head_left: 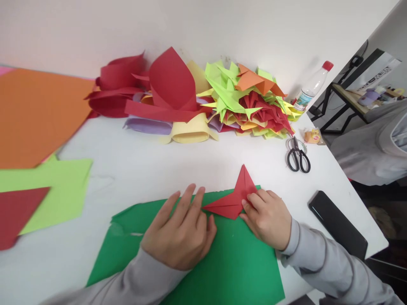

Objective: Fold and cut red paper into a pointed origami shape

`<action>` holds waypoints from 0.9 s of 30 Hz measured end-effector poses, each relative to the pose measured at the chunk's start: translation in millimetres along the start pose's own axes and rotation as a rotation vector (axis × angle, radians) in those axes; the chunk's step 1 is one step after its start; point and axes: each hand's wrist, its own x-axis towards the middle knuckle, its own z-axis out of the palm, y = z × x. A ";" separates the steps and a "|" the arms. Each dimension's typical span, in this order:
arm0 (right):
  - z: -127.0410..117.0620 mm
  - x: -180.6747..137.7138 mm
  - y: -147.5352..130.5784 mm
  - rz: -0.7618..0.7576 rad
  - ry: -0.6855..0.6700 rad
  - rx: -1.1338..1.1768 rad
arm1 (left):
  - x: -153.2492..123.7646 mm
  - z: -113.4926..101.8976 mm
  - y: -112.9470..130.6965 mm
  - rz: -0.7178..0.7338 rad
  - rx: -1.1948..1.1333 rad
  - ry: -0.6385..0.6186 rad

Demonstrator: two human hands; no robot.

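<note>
Our left hand (181, 231) lies open and flat on the green sheet (235, 262), fingertips touching the folded red paper (235, 199) resting there. Our right hand (269, 218) grips that paper's right side. Far right on the counter (159, 165) stands a capped bottle (313, 87), its contents unclear.

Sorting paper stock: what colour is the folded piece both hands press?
The folded piece is red; head view.

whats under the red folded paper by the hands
A green sheet lies under the red folded paper, on the table. The right hand covers its right edge, so anything beneath there is hidden.
</note>
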 end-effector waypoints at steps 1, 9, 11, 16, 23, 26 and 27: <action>0.2 -0.1 -0.6 0.004 -0.001 -0.001 | 1.2 -1.4 0.6 0.021 -0.028 0.009; -3.2 -0.6 -4.1 0.056 -0.046 0.090 | -6.6 21.2 15.6 0.237 -0.352 -0.132; -3.3 -2.1 0.7 0.141 -0.010 0.214 | -7.8 23.5 15.8 0.213 -0.369 -0.175; 5.4 -5.2 22.6 0.352 0.081 0.474 | -6.1 20.1 13.3 0.222 -0.386 -0.190; 10.0 -3.2 33.7 0.264 -0.013 0.514 | -6.0 19.8 10.9 0.256 -0.370 -0.234; 8.9 -3.0 33.4 0.199 -0.028 0.459 | -7.0 21.2 9.9 0.257 -0.376 -0.246; 9.0 -3.0 33.4 0.185 -0.034 0.438 | -7.1 21.7 9.6 0.257 -0.380 -0.250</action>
